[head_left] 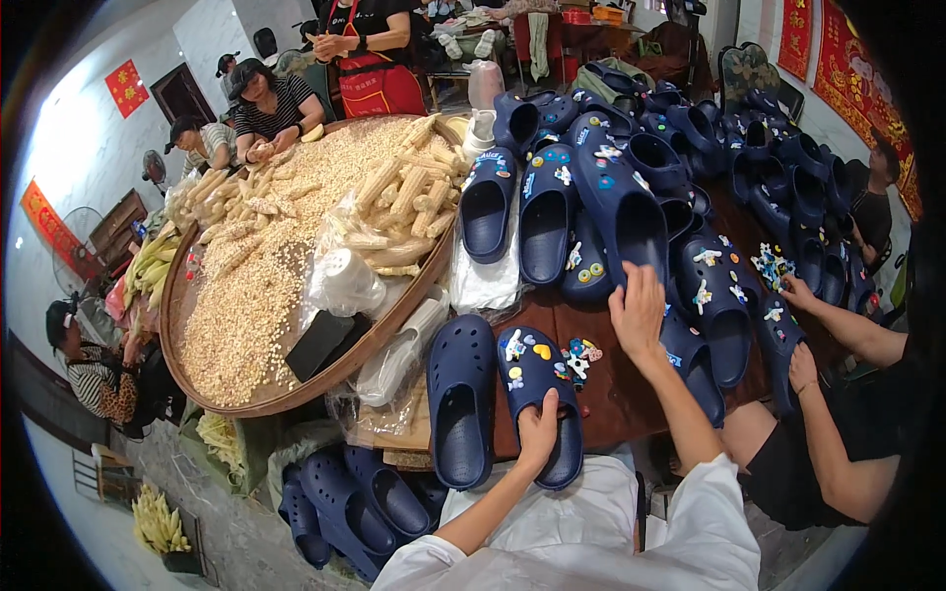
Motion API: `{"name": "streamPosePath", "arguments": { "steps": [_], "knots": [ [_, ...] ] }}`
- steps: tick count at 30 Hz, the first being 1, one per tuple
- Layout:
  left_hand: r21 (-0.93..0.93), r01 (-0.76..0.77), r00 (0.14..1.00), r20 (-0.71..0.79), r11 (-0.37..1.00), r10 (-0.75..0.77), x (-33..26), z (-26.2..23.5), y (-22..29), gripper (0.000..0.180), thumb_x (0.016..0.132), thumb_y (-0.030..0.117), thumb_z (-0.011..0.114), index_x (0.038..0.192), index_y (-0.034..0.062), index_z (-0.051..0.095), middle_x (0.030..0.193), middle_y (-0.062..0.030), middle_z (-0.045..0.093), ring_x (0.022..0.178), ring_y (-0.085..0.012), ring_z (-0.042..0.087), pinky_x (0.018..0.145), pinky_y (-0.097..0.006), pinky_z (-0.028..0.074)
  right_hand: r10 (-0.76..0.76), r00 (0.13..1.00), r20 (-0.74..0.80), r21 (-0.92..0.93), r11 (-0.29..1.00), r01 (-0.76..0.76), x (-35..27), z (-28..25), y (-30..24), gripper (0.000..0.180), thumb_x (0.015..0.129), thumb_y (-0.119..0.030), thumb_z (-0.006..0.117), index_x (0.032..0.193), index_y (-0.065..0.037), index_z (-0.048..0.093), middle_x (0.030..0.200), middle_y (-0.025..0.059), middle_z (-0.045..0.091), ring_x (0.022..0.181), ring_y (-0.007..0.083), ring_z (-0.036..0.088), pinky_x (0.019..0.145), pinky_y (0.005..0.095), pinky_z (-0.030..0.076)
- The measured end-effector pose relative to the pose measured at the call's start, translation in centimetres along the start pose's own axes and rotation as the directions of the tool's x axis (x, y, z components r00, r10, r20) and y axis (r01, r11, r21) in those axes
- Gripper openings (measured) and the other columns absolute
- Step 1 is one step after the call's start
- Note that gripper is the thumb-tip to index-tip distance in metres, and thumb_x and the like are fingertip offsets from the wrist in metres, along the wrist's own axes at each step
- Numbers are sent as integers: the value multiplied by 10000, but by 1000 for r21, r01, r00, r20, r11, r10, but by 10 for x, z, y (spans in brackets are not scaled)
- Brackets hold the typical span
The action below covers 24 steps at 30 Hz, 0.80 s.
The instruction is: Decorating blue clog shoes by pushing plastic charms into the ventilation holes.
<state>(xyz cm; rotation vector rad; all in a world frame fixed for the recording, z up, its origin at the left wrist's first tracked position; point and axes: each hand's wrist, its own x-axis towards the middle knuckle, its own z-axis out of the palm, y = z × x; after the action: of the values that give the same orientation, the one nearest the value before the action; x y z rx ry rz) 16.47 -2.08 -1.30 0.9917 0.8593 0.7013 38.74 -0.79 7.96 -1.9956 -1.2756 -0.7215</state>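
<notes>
My left hand (538,431) is closed on the heel end of a navy clog (527,347) with colourful charms on its toe. Beside it on the left lies a plain navy clog (461,394) with bare holes. My right hand (639,313) grips the heel of a large charm-covered navy clog (613,182) on the pile; its fingertips are partly hidden. A small cluster of loose charms (580,361) sits on the table just right of the clog under my left hand.
A large round tray (340,362) of corn kernels and cobs stands at left, people around it. Navy clogs (724,295) heap across the right. A co-worker's hands (803,366) hold a clog and reach to charms (772,264). More clogs (350,502) lie below at left.
</notes>
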Motion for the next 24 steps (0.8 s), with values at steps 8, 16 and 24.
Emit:
{"name": "streamPosePath", "arguments": {
  "steps": [8,16,24],
  "knots": [
    [3,-26,999,-26,1000,26,-18,10,23,411,1004,337,552,1019,-64,642,819,-87,672,746,-137,638,657,-270,515,-51,995,-85,-189,981,34,47,27,24,444,763,-27,618,1203,-7,564,1004,131,525,971,310,537,790,409,413],
    [152,8,998,-63,988,2,-3,-7,-18,391,988,311,597,1146,-48,606,1020,-80,667,826,-151,649,715,-293,532,-134,972,-195,-218,972,90,73,49,21,460,754,3,623,1204,-97,612,1072,97,552,1046,288,538,917,416,399],
    [22,-50,999,-14,998,51,-14,14,39,469,1016,382,519,975,-67,651,739,-95,669,618,-158,628,572,-292,498,-181,965,-188,6,983,186,62,39,12,350,777,-3,623,1098,-139,655,1035,77,569,1035,283,547,931,427,386]
  ]
}}
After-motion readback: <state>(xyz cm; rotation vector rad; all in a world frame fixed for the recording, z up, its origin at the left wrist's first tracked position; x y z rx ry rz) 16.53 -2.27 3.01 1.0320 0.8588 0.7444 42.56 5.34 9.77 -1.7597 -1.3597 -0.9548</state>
